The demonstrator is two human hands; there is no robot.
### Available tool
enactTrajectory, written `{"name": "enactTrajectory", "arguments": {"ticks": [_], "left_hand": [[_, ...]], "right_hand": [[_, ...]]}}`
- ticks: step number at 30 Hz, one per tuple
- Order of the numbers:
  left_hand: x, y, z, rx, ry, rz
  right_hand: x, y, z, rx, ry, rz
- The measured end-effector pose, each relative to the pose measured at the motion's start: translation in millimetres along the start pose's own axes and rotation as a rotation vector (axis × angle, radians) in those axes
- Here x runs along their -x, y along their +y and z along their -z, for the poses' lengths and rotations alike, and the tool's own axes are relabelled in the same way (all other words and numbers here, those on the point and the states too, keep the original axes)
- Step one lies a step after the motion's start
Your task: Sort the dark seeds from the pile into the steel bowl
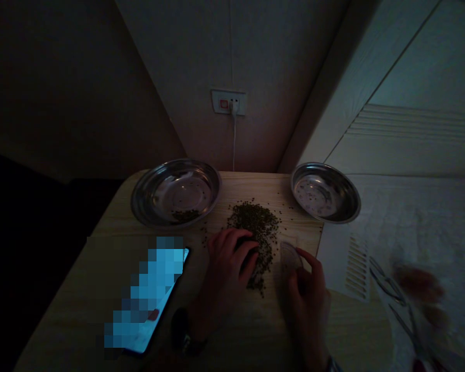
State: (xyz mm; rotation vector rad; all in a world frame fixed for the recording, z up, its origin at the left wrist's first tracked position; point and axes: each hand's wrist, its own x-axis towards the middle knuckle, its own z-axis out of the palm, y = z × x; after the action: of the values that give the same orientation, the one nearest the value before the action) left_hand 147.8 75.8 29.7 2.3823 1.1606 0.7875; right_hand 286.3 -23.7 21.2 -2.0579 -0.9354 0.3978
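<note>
- Your left hand (228, 263) rests fingers-down on the near edge of the heap of small dark seeds (256, 227) on the wooden table (256, 330).
- Your right hand (308, 289) pinches a small clear plastic scraper (290, 254), set just right of the heap.
- Two steel bowls (176, 192) (325, 192) flank the heap; the left holds a few seeds.
- A lit phone (147, 294) lies to your left.
</note>
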Motion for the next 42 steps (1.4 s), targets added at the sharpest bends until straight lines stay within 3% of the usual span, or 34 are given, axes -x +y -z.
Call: {"name": "enactTrajectory", "arguments": {"ticks": [5, 14, 32, 42], "left_hand": [[0.0, -0.5, -0.2, 0.001, 0.008, -0.005], [0.3, -0.8, 0.7, 0.008, 0.009, -0.011], [-0.1, 0.3, 0.3, 0.015, 0.007, -0.009], [0.8, 1.0, 0.6, 0.012, 0.003, -0.01]], "right_hand": [[-0.4, -2.4, 1.0, -0.024, 0.003, -0.001], [1.3, 1.7, 5.7, -0.018, 0.135, -0.072], [0.4, 3.7, 0.6, 0.005, -0.021, 0.025], [-1.1, -1.3, 3.6, -0.018, 0.085, -0.034]]}}
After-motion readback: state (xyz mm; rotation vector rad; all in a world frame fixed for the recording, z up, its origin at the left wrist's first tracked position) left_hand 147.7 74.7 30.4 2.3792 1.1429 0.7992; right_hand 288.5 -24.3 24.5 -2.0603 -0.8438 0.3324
